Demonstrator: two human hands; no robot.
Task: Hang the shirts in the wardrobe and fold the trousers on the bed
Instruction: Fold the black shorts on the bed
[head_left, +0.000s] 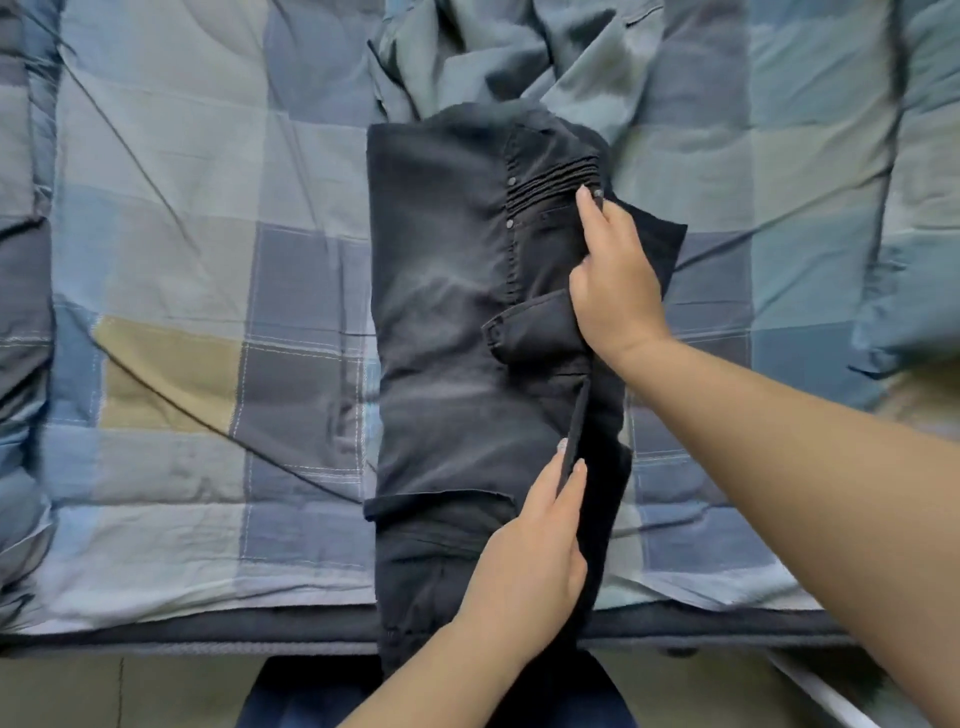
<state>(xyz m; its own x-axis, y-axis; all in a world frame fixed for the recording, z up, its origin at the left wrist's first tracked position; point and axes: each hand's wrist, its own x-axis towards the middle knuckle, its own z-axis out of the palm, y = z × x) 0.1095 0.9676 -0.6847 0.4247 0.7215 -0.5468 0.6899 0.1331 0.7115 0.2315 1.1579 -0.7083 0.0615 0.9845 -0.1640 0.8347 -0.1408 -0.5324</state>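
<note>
Dark grey trousers (447, 322) lie lengthwise on the checked bed cover (208, 260), partly folded, with their near end hanging over the bed's front edge. My right hand (615, 280) grips the trousers' right edge near the ribbed, studded panel, thumb on top. My left hand (535, 566) pinches a raised fold of the same right edge lower down, between thumb and fingers. A grey-green shirt (509, 57) lies crumpled just beyond the trousers' far end.
The blue, grey and tan patchwork cover spreads wide on both sides of the trousers. The bed's dark front edge (208, 629) runs across the bottom, with floor (130, 691) below it. A rumpled blue fold (904, 322) sits at the far right.
</note>
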